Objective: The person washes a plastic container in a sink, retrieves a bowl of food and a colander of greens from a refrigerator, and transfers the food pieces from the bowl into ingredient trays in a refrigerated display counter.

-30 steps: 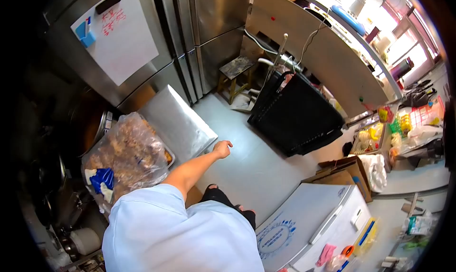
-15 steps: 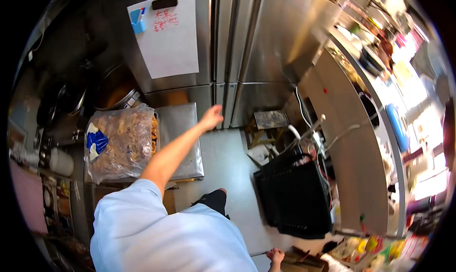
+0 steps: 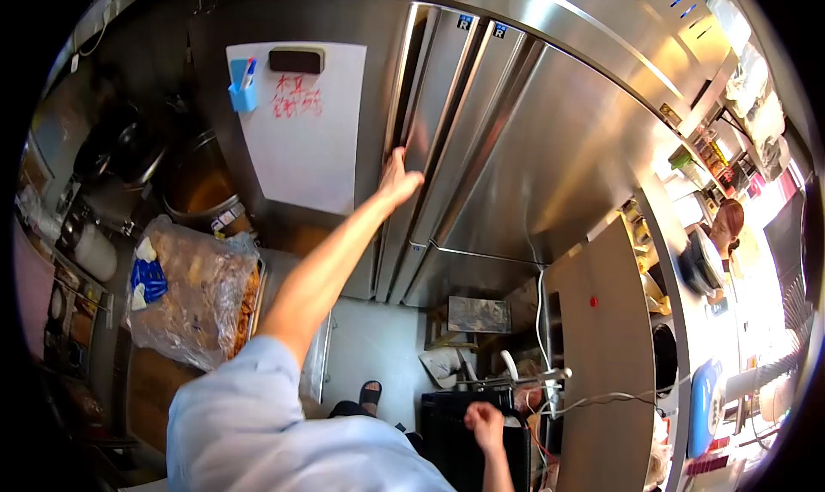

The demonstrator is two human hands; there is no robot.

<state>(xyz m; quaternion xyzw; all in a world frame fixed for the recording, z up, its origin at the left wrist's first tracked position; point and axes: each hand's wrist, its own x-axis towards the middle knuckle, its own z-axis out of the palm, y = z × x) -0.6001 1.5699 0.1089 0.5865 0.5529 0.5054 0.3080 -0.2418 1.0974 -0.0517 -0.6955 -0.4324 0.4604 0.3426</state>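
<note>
My left hand (image 3: pixel 401 181) is stretched forward to the tall stainless-steel refrigerator (image 3: pixel 550 157). Its fingers hook at the long vertical door handle (image 3: pixel 411 88), and the fingertips are partly hidden there. A white sheet (image 3: pixel 301 148) with red handwriting hangs on the left door, bearing a dark eraser (image 3: pixel 296 61) and a blue pen holder (image 3: pixel 242 97). Low on the right, my right hand (image 3: pixel 485 425) is curled closed above a black bin-like container (image 3: pixel 438 453), with nothing visible in it.
To the left, a large clear plastic bag (image 3: pixel 193 290) of brown food sits on a metal surface, near a big pot (image 3: pixel 198 187). A small stool (image 3: pixel 478 314) stands by the refrigerator's foot. Cables (image 3: pixel 541 320) hang beside the counter panel (image 3: pixel 593 346) on the right.
My left hand has moved forward and up to the refrigerator door handle. The view has tilted up, showing more of the doors. My right hand has come up over the black container.
</note>
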